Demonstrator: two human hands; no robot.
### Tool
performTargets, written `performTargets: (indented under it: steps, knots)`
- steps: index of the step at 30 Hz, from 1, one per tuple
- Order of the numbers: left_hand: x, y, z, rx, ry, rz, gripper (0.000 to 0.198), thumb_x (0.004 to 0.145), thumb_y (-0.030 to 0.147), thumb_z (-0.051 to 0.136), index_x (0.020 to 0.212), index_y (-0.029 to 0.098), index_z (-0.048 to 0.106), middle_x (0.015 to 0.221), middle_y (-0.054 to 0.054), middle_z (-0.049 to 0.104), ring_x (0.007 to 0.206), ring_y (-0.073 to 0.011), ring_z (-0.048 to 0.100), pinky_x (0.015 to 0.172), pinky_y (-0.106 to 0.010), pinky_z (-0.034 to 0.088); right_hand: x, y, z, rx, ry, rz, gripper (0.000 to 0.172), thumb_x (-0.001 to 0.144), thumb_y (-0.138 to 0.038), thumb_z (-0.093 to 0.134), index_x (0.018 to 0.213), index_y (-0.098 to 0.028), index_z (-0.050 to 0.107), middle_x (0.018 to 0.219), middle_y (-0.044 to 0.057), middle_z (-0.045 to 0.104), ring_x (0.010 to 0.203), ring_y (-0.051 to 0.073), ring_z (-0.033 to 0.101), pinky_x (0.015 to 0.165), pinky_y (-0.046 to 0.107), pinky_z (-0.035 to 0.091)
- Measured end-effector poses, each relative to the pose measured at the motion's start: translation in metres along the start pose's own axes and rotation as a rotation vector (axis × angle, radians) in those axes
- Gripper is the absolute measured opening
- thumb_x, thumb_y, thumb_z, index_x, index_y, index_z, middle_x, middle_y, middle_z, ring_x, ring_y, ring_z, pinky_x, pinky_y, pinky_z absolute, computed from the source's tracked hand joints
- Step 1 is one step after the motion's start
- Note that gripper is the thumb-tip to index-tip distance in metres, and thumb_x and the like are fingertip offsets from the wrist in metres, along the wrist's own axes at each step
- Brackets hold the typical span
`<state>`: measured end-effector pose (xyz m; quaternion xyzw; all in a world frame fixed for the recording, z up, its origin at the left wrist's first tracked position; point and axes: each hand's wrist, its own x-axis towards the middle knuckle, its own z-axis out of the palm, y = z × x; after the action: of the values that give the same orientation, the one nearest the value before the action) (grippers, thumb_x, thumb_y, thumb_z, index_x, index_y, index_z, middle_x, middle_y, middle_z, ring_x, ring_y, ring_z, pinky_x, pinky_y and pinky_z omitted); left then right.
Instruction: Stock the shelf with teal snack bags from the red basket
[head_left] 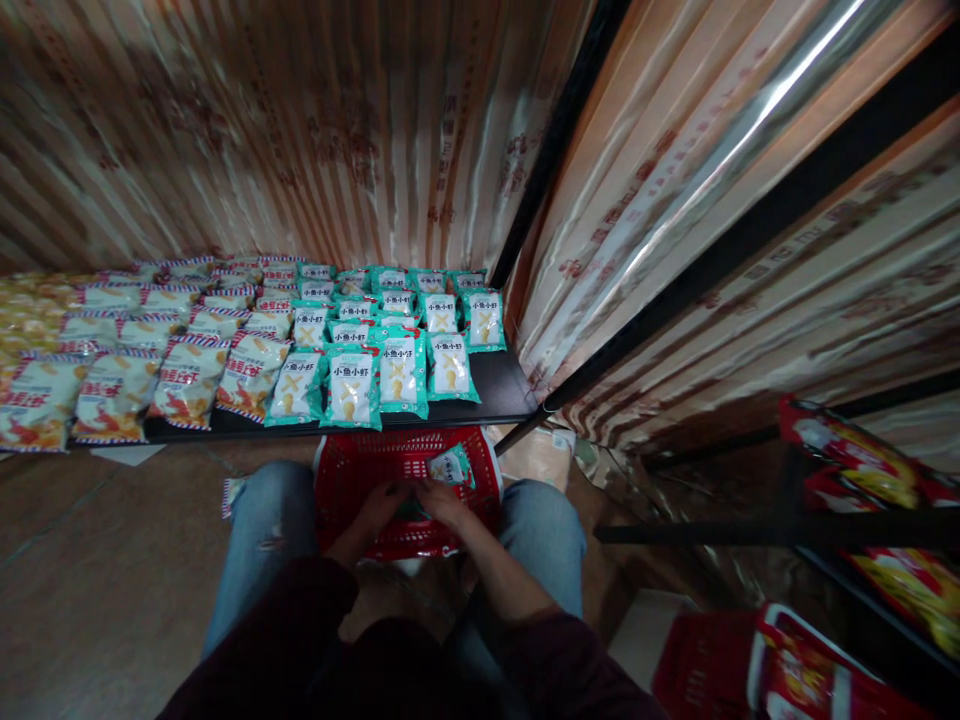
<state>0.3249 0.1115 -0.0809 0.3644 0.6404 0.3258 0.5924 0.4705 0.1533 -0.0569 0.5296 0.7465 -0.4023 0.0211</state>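
My left hand (385, 507) and my right hand (444, 503) meet over the red plastic basket (341, 505) between my knees. Their fingers are curled in close to each other. A green snack bag (412, 511) shows dimly between them, mostly hidden by the hands, and both appear closed on it. Another teal-and-white snack bag (448, 465) lies tilted in the basket, just beyond my right hand. On the low black shelf (501, 392) ahead, several teal-and-white snack bags (350, 388) stand in rows at the right end.
Left of the teal bags stand rows of white-and-orange snack bags (187, 380), with yellow packs (34, 310) at the far left. Printed plastic sheeting (300, 130) covers the back. At right are black shelf bars (712, 535), red-and-yellow bags (862, 455) and another red basket (701, 655).
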Motion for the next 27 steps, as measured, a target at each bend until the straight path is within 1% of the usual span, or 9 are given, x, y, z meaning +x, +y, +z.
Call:
performTargets:
  steps: [3, 6, 9, 12, 17, 20, 23, 25, 27]
  knots:
    - [-0.013, 0.008, 0.0, -0.063, 0.026, 0.067, 0.039, 0.063, 0.028, 0.074, 0.099, 0.015, 0.068, 0.108, -0.01, 0.07, 0.105, -0.0272, 0.062, 0.096, -0.038, 0.043, -0.013, -0.002, -0.006, 0.092, 0.086, 0.031, 0.033, 0.095, -0.03, 0.038, 0.102, -0.019, 0.068, 0.099, 0.008, 0.071, 0.091, 0.019, 0.066, 0.081, 0.03, 0.048]
    - [-0.028, 0.016, -0.002, -0.105, 0.051, 0.124, 0.051, 0.057, 0.025, 0.075, 0.106, 0.015, 0.067, 0.112, -0.01, 0.068, 0.105, -0.0274, 0.061, 0.097, -0.038, 0.043, -0.028, -0.007, -0.01, 0.175, 0.171, 0.011, 0.032, 0.093, -0.027, 0.039, 0.102, -0.019, 0.067, 0.102, 0.007, 0.071, 0.094, 0.018, 0.066, 0.084, 0.028, 0.047]
    - [-0.041, 0.024, -0.007, -0.143, 0.05, 0.174, 0.053, 0.056, 0.022, 0.073, 0.109, 0.015, 0.067, 0.112, -0.01, 0.068, 0.105, -0.0262, 0.06, 0.097, -0.037, 0.043, -0.042, -0.014, -0.012, 0.239, 0.26, -0.019, 0.031, 0.089, -0.023, 0.041, 0.107, -0.02, 0.065, 0.109, 0.006, 0.07, 0.101, 0.017, 0.064, 0.09, 0.028, 0.045]
    - [-0.051, 0.03, -0.011, -0.192, 0.026, 0.206, 0.054, 0.058, 0.021, 0.069, 0.111, 0.017, 0.066, 0.115, -0.008, 0.067, 0.107, -0.0249, 0.059, 0.097, -0.035, 0.043, -0.054, -0.018, -0.009, 0.312, 0.366, -0.024, 0.032, 0.086, -0.021, 0.044, 0.11, -0.02, 0.064, 0.112, 0.006, 0.069, 0.107, 0.019, 0.062, 0.095, 0.033, 0.045]
    - [-0.065, 0.035, -0.016, -0.255, -0.01, 0.224, 0.054, 0.06, 0.023, 0.068, 0.113, 0.018, 0.065, 0.121, -0.007, 0.064, 0.113, -0.0248, 0.057, 0.099, -0.035, 0.041, -0.065, -0.017, 0.0, 0.441, 0.564, -0.105, 0.043, 0.078, -0.012, 0.042, 0.113, -0.02, 0.065, 0.112, 0.006, 0.068, 0.106, 0.019, 0.062, 0.096, 0.036, 0.047]
    - [-0.073, 0.038, -0.016, -0.387, -0.007, 0.198, 0.052, 0.059, 0.023, 0.07, 0.111, 0.019, 0.066, 0.121, -0.006, 0.065, 0.115, -0.0248, 0.055, 0.099, -0.035, 0.041, -0.069, -0.016, -0.001, 0.396, 0.647, -0.195, 0.049, 0.077, -0.007, 0.038, 0.115, -0.022, 0.065, 0.108, 0.006, 0.068, 0.101, 0.017, 0.063, 0.093, 0.035, 0.049]
    - [-0.08, 0.045, -0.016, -0.551, -0.044, 0.12, 0.05, 0.056, 0.022, 0.073, 0.106, 0.019, 0.069, 0.115, -0.006, 0.067, 0.109, -0.0248, 0.059, 0.095, -0.035, 0.043, -0.072, -0.017, -0.007, 0.242, 0.693, -0.289, 0.06, 0.071, 0.0, 0.038, 0.119, -0.025, 0.063, 0.116, 0.007, 0.063, 0.111, 0.019, 0.056, 0.1, 0.039, 0.044]
    - [-0.085, 0.05, -0.018, -0.595, -0.095, 0.07, 0.047, 0.056, 0.021, 0.073, 0.103, 0.018, 0.07, 0.109, -0.007, 0.07, 0.102, -0.0241, 0.062, 0.09, -0.034, 0.045, -0.074, -0.017, -0.009, 0.152, 0.668, -0.311, 0.071, 0.063, 0.003, 0.039, 0.125, -0.025, 0.059, 0.129, 0.007, 0.057, 0.124, 0.021, 0.046, 0.106, 0.045, 0.037]
    - [-0.087, 0.055, -0.021, -0.603, -0.125, 0.038, 0.044, 0.056, 0.02, 0.071, 0.1, 0.016, 0.071, 0.103, -0.007, 0.071, 0.095, -0.0227, 0.064, 0.085, -0.032, 0.046, -0.075, -0.018, -0.01, 0.104, 0.598, -0.3, 0.08, 0.058, 0.004, 0.041, 0.131, -0.025, 0.053, 0.139, 0.006, 0.049, 0.135, 0.023, 0.034, 0.109, 0.051, 0.03]
